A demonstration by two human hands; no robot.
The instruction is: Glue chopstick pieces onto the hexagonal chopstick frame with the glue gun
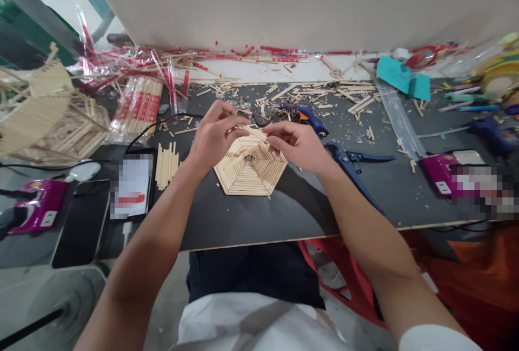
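Head view: left hand (213,137) and right hand (302,146) pinch slender pale wooden sticks (257,134) above a pale polygonal wooden-stick panel (248,184). Positioning seems underway; the next move calls for careful alignment.

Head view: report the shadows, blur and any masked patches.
In the head view, a dark shadow falls on the tabletop beside the hexagonal stick panel; the same view's far-right blue tool looks soft, and pixelation covers part of the lit phone screen at left.
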